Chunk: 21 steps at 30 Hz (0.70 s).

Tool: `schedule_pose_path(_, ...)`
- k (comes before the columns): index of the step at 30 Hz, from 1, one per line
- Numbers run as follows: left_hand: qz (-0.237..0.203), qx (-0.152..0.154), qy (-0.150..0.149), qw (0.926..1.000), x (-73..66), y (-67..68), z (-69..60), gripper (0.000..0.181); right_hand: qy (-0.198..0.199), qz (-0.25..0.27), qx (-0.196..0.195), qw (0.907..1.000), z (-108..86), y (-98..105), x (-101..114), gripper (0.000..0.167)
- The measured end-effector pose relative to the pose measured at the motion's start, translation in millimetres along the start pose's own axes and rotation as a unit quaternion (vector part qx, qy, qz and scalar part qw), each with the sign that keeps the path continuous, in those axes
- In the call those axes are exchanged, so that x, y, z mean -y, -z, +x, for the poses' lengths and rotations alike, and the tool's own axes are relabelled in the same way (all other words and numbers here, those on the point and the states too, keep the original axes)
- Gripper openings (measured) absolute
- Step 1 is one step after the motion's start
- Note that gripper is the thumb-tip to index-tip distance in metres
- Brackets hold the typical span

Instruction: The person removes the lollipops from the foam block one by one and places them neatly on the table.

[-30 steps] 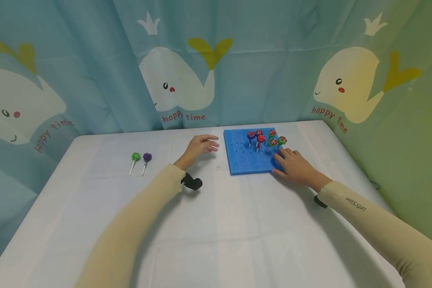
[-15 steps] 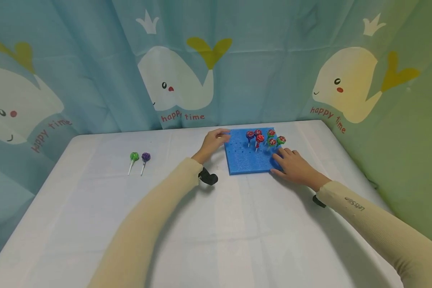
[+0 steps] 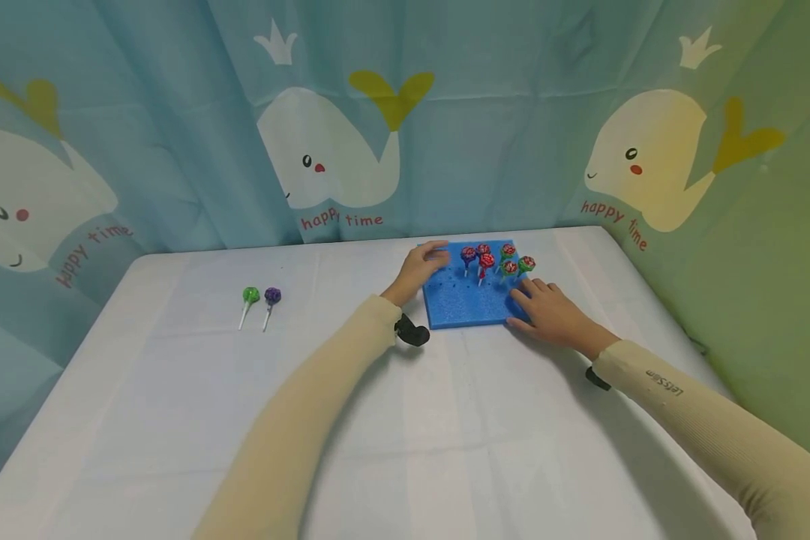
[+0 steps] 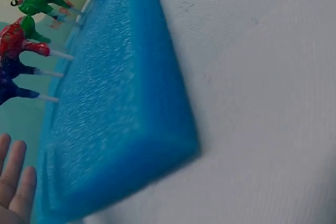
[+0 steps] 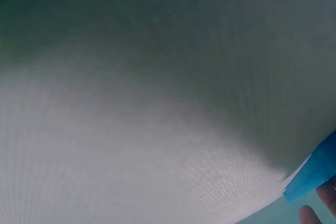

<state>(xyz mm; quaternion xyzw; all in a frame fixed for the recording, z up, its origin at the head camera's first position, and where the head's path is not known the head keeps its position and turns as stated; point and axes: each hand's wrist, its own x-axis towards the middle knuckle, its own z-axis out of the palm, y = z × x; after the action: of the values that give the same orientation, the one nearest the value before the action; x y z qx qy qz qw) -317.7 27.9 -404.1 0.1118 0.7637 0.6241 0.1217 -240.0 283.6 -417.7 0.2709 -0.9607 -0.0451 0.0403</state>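
Observation:
A blue foam board lies on the table with several wrapped lollipops standing in it, sticks down. A red lollipop stands nearest the middle of the cluster; a dark blue one is to its left and green ones to its right. My left hand hovers over the board's left back part, fingers loosely extended, holding nothing. In the left wrist view its fingertips are apart from the lollipop sticks. My right hand rests against the board's right edge, its fingers touching there.
To the left, a green lollipop and a purple lollipop lie side by side on the white tablecloth. A whale-print curtain hangs behind the table. Small holes dot the board's surface.
My left hand has moved right, from beside the board to over its left part. My right hand stays at the board's right edge. The lollipops and board have not visibly moved.

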Motion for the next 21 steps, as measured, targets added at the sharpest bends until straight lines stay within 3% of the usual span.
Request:
schedule_pose_path(6, -0.017, 0.013, -0.017, 0.9996, 5.7, -8.7, 2.5, 0.046, -0.003, 0.005, 0.004, 1.0, -0.1, 2, 1, 0.052)
schedule_pose_path(14, -0.062, 0.012, -0.009, 0.9979, 11.3, -22.8, 5.4, 0.049, 0.0, 0.002, -0.001, 1.0, -0.3, 2, 1, 0.051)
schedule_pose_path(21, -0.068, 0.008, -0.038, 0.997, 15.6, -31.9, 11.8, 0.05, 0.0, 0.003, -0.002, 1.0, 0.3, 2, 1, 0.051)
